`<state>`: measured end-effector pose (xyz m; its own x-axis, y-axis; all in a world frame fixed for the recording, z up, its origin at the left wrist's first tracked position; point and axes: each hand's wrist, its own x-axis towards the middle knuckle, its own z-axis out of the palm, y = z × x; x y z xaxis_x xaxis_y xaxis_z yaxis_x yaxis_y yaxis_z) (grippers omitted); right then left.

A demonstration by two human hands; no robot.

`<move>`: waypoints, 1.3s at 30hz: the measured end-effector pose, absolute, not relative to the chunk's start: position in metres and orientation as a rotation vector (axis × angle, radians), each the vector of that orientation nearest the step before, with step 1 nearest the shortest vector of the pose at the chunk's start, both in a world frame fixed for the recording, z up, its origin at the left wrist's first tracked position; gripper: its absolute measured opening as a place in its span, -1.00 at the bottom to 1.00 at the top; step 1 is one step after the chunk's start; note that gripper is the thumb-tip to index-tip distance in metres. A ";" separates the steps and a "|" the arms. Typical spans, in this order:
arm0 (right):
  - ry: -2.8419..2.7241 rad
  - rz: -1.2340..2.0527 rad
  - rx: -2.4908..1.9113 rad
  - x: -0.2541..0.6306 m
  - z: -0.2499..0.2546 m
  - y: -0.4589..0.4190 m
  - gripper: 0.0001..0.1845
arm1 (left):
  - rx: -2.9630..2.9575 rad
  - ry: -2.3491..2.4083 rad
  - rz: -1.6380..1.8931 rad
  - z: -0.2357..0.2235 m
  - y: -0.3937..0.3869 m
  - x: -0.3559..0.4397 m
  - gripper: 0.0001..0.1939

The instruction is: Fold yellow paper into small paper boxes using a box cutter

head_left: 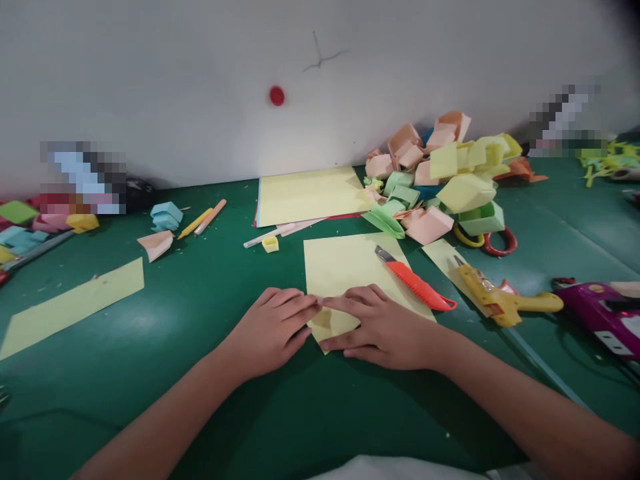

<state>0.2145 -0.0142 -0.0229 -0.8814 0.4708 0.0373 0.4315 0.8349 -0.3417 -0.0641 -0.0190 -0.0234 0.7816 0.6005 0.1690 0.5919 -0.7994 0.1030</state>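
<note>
A sheet of pale yellow paper lies in front of me on the green table. Its near corner, a bit darker as if doubled or shaded, shows between my hands. My left hand rests at the sheet's left edge, fingers stretched out and fingertips touching the paper. On the sheet's lower part lies my right hand, fingers spread flat. The two index fingertips meet over the paper. An orange-red utility knife, blade out, lies across the sheet just beyond my right hand.
A yellow glue gun lies right, over a yellow paper strip. Folded paper pieces are heaped behind. A paper stack sits against the white partition. Another paper strip and two pencil-like sticks lie left.
</note>
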 end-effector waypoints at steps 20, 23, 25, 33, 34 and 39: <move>-2.901 0.561 -0.751 0.215 -0.021 -0.015 -0.61 | 2.763 1.322 -0.035 -0.021 -0.025 -0.095 -0.39; -2.901 0.567 -0.760 0.214 -0.020 -0.015 -0.61 | 2.783 1.400 -0.017 -0.021 -0.027 -0.095 -0.39; -2.900 0.573 -0.761 0.214 -0.020 -0.015 -0.61 | 2.811 1.453 0.003 -0.020 -0.027 -0.095 -0.42; -2.891 0.568 -0.753 0.214 -0.020 -0.015 -0.60 | 2.915 1.434 0.220 -0.011 -0.030 -0.086 -0.60; -2.892 0.566 -0.753 0.214 -0.020 -0.016 -0.60 | 2.919 1.401 0.250 -0.010 -0.031 -0.085 -0.61; -2.894 0.562 -0.763 0.213 -0.019 -0.016 -0.60 | 2.927 1.247 0.214 -0.012 -0.036 -0.079 -0.63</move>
